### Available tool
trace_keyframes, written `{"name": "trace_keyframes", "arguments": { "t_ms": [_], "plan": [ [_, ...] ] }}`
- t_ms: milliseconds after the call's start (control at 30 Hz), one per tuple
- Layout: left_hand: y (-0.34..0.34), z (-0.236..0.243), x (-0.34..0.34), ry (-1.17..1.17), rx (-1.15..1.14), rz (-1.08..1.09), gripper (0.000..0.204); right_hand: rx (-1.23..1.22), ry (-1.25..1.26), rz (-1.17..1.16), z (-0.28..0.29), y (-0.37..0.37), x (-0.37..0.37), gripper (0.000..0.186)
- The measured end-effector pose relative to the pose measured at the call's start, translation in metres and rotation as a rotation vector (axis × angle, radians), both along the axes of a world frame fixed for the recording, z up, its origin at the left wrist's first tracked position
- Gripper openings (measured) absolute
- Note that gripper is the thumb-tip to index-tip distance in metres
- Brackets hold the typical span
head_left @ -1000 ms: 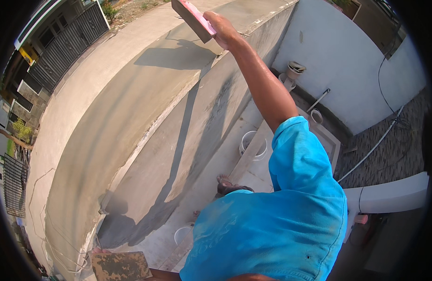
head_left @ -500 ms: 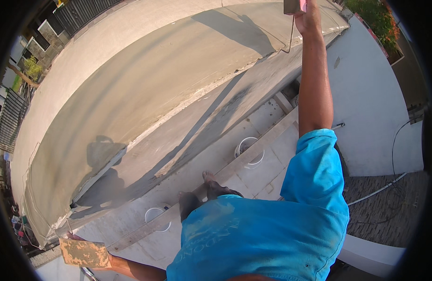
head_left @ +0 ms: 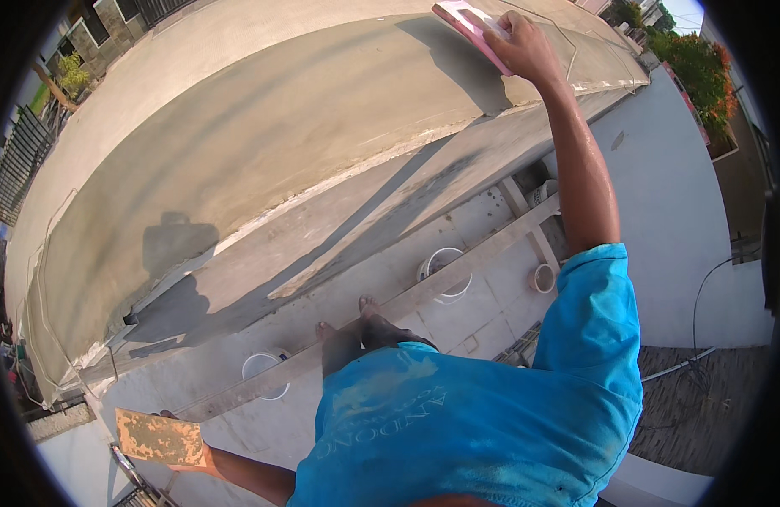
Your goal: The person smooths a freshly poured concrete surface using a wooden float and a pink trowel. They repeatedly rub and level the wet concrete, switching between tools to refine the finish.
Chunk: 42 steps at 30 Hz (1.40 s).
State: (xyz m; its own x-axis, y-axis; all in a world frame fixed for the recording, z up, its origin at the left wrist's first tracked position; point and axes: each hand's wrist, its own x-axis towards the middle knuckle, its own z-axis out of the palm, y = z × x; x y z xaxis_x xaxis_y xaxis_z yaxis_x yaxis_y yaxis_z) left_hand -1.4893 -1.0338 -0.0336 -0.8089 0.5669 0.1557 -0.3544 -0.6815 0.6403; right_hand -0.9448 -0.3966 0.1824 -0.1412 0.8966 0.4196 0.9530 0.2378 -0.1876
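Note:
My right hand (head_left: 529,51) is raised at the upper right, its fingers wrapped round the handle of a pink-edged plastering float (head_left: 474,35). The float is tilted in front of the smooth grey-beige plastered wall (head_left: 263,144); I cannot tell whether it touches. Low on the left, my left hand (head_left: 205,460) grips a rectangular mortar board (head_left: 158,438) from beneath, with most of its fingers hidden. Dried-looking mortar smears cover the board's tan face. The shadow of my arm and the float falls on the upper wall.
My feet (head_left: 366,306) are by a long narrow plank (head_left: 483,248) running diagonally above pale floor tiles. Two white buckets, one farther right (head_left: 423,269) and one nearer left (head_left: 245,365), and a small pinkish pot (head_left: 541,278) stand below. A white wall (head_left: 669,194) rises at right.
My right hand and the float have come down and left in the picture, so the float now shows more fully. The left hand still holds the mortar board. The view has shifted slightly.

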Motion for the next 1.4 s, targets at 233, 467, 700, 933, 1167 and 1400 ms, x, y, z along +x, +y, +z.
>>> {"name": "trace_keyframes", "arguments": {
  "t_ms": [233,467,700,933,1167,1400],
  "plan": [
    [0.002,-0.080,0.012,-0.134,-0.494,0.194,0.057,-0.097,-0.133,-0.014,-0.030,0.059,-0.023,0.055],
    [0.004,-0.125,0.036,-0.254,-0.737,0.110,0.053,-0.081,-0.218,-0.074,-0.019,-0.006,-0.012,0.052],
    [0.037,-0.148,0.026,-0.157,-0.888,-0.046,0.049,-0.018,-0.251,0.208,-0.032,-0.028,-0.158,0.049],
    [0.033,-0.144,0.026,-0.260,-0.892,-0.106,0.047,-0.135,-0.212,0.102,-0.012,-0.040,-0.131,0.049],
    [0.032,-0.149,0.023,-0.097,-0.992,-0.152,0.037,0.025,-0.226,0.678,-0.022,-0.117,-0.219,0.046],
    [0.038,-0.186,0.000,-0.073,-1.029,-0.229,0.042,-0.041,-0.283,0.274,-0.017,-0.059,-0.238,0.044]
  ]
}}
